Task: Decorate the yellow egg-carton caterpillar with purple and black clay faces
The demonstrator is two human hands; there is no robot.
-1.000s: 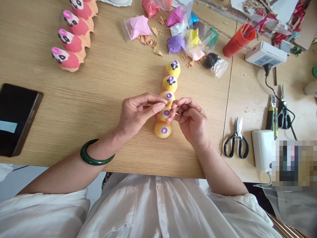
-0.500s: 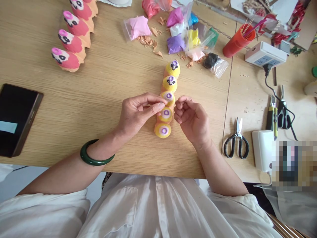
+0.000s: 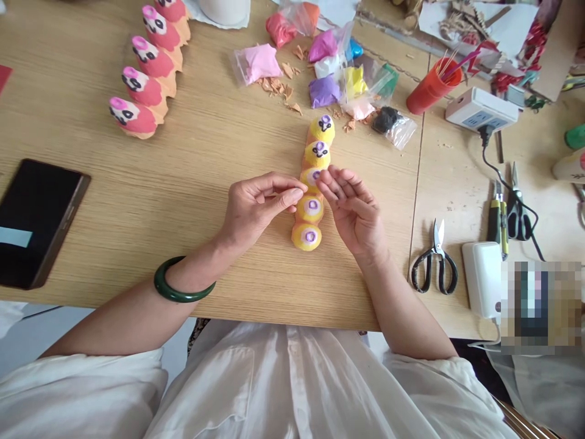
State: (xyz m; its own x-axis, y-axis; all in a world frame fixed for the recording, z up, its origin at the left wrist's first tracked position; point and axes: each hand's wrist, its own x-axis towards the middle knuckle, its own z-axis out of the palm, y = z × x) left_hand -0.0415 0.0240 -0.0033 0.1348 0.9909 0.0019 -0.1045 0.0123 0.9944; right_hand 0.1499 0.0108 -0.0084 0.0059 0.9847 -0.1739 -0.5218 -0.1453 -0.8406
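Hands astride yellow caterpillar, table edge nearby

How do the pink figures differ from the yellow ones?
The pink figures are pinkish red with orange edges and white faces; the yellow figures are rounder, yellow, with purple rings. All the pink figures show black eye marks, but only the two farthest yellow figures do. The pink figures run in a slanted row, the yellow figures in a straighter line. Both form close-set rows.

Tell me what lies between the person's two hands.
In the head view, the left hand and right hand have a joined row of yellow pieces with purple-ringed centres between them.
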